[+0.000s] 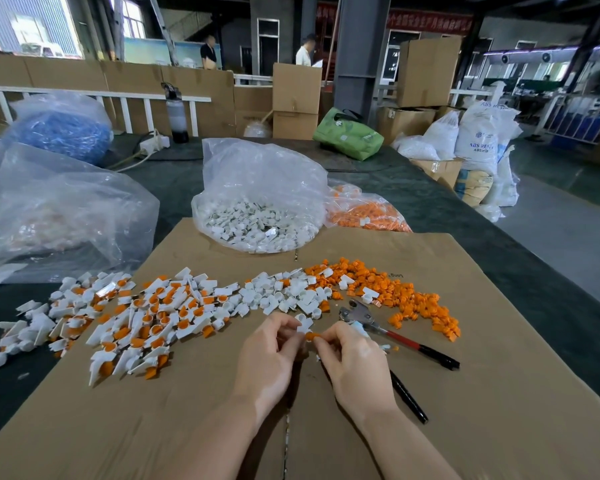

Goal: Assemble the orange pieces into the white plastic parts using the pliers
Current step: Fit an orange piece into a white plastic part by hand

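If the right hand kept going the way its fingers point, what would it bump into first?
The right hand points left, so it would probably meet the left hand first, since both already pinch the same white part.

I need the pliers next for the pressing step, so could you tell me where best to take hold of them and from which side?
Probably by the two black-sleeved handles, coming in from the right with the right hand. The pliers lie flat on the cardboard, metal head towards the parts piles, handles splayed towards the near right and free of clutter.
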